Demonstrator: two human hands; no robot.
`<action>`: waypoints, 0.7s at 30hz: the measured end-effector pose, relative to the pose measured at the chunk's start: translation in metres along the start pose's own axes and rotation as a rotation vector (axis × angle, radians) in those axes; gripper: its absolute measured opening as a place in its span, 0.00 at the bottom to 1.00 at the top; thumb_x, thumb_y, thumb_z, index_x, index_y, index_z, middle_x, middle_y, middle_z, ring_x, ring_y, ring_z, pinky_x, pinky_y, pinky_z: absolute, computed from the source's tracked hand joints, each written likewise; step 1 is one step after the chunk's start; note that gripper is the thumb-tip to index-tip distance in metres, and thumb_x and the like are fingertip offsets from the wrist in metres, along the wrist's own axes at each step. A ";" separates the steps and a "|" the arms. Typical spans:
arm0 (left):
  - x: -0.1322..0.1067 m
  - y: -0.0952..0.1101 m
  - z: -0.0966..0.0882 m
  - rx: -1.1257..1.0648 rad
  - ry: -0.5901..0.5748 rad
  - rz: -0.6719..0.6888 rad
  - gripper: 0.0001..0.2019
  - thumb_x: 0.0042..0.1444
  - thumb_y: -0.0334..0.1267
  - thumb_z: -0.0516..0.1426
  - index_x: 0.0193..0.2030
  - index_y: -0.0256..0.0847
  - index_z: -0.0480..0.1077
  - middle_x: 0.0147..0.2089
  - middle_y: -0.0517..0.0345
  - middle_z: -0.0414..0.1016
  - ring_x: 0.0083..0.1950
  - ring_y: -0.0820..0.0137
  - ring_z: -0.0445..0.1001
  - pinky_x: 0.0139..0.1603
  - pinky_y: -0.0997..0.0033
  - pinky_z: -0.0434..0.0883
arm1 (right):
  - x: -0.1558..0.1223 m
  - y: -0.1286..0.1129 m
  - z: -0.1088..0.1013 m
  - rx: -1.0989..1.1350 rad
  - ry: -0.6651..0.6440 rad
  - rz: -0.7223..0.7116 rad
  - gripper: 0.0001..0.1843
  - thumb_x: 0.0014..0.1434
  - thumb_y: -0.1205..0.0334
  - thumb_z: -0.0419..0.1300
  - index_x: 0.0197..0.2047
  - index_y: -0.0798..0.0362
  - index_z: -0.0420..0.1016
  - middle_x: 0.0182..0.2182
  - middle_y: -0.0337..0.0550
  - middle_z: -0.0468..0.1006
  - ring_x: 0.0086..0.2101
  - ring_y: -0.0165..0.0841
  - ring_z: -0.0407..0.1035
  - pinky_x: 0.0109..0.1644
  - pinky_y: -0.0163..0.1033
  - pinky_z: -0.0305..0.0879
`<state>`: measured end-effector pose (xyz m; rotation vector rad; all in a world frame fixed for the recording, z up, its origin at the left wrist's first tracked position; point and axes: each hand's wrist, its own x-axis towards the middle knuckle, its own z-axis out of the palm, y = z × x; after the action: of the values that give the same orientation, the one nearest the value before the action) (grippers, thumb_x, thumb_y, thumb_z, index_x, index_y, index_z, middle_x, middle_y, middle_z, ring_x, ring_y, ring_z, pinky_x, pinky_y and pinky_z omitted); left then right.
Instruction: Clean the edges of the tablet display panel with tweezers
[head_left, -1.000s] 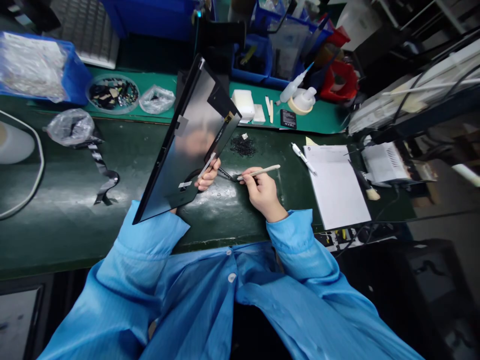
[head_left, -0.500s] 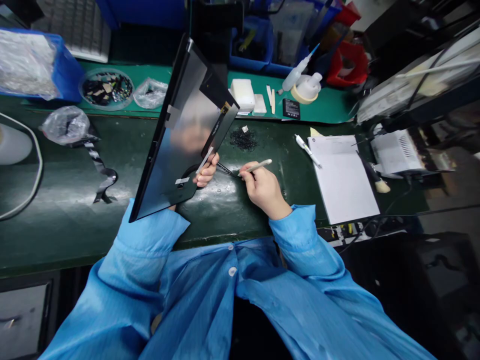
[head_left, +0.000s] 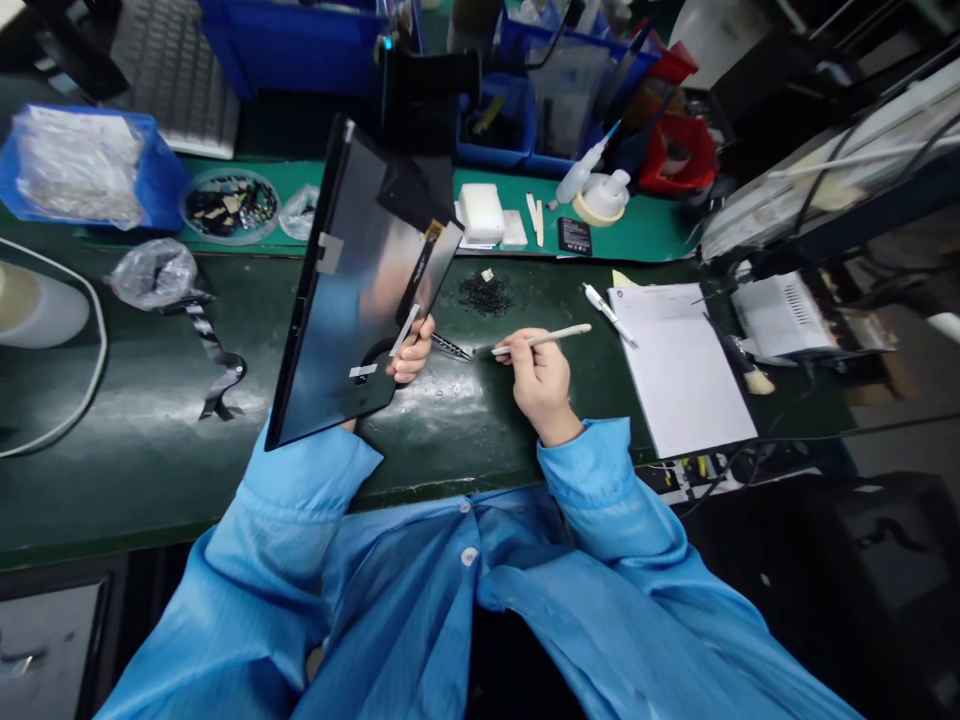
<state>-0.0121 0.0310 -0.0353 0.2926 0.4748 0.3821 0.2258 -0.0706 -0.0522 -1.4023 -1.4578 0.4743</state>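
My left hand [head_left: 412, 354] is closed around the near right edge of a tablet screen panel [head_left: 330, 320], holding it tilted above the bench. Its back side faces me, with a dark flex cable [head_left: 412, 285] and pale tape strips. My right hand [head_left: 541, 378] is closed on a slim pale stick [head_left: 559, 335], which points left at one end, apart from the panel. Between the hands show black tweezers [head_left: 451, 347]; whether they lie on the bench or are held behind the panel I cannot tell.
A heap of black bits [head_left: 484, 293] lies beyond my hands. Rightward are a pen [head_left: 609, 315], a paper pad [head_left: 686, 380] and a brush [head_left: 754, 375]. At left lie a ribbon cable [head_left: 214, 355] and a plastic bag [head_left: 156, 275]; a tub of small parts [head_left: 229, 205] stands farther back.
My right hand has moved right with the pale stick, away from the tweezers' tip, and more of the stick shows. The panel stays in my left hand; the whole view has shifted slightly.
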 end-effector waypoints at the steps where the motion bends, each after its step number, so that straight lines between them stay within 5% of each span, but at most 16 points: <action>1: -0.002 0.000 0.002 0.014 -0.003 0.012 0.28 0.75 0.41 0.32 0.32 0.39 0.66 0.17 0.62 0.54 0.13 0.73 0.53 0.13 0.77 0.49 | 0.003 0.002 -0.003 -0.015 0.057 -0.010 0.16 0.74 0.47 0.53 0.41 0.49 0.73 0.36 0.44 0.80 0.34 0.36 0.77 0.41 0.42 0.74; 7: -0.023 0.007 0.018 -0.055 0.025 0.227 0.30 0.75 0.46 0.30 0.32 0.39 0.65 0.20 0.62 0.54 0.15 0.75 0.54 0.14 0.77 0.51 | 0.024 0.036 -0.035 -0.315 0.220 0.091 0.16 0.73 0.51 0.51 0.47 0.50 0.75 0.30 0.40 0.76 0.30 0.36 0.72 0.39 0.42 0.70; 10: -0.029 0.009 0.021 -0.128 0.028 0.265 0.28 0.75 0.45 0.32 0.32 0.39 0.64 0.20 0.63 0.52 0.15 0.77 0.53 0.15 0.79 0.49 | 0.030 0.045 -0.045 -0.477 0.242 0.062 0.13 0.68 0.55 0.56 0.46 0.52 0.77 0.36 0.48 0.79 0.38 0.42 0.73 0.48 0.50 0.71; 13: -0.031 0.008 0.023 -0.212 0.026 0.374 0.25 0.75 0.43 0.35 0.34 0.38 0.65 0.22 0.64 0.53 0.16 0.78 0.55 0.16 0.81 0.51 | 0.025 0.029 -0.038 -0.541 0.242 -0.068 0.11 0.65 0.59 0.58 0.48 0.51 0.78 0.45 0.55 0.80 0.47 0.48 0.73 0.56 0.59 0.69; 17: -0.033 0.005 0.024 -0.276 0.033 0.485 0.27 0.76 0.40 0.31 0.37 0.37 0.66 0.22 0.63 0.54 0.17 0.79 0.54 0.17 0.82 0.54 | -0.011 -0.009 -0.008 -0.414 -0.071 -0.241 0.12 0.69 0.61 0.55 0.50 0.47 0.79 0.45 0.51 0.83 0.47 0.46 0.77 0.55 0.58 0.73; 21: -0.037 0.006 0.025 -0.310 -0.006 0.527 0.30 0.76 0.40 0.26 0.36 0.37 0.65 0.22 0.63 0.56 0.17 0.79 0.56 0.17 0.83 0.57 | -0.047 -0.029 0.019 -0.453 -0.330 -0.271 0.27 0.67 0.53 0.62 0.68 0.43 0.68 0.65 0.54 0.73 0.65 0.55 0.66 0.66 0.67 0.66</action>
<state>-0.0319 0.0165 0.0022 0.1124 0.3210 0.9582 0.1862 -0.1138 -0.0543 -1.4852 -2.0883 0.2127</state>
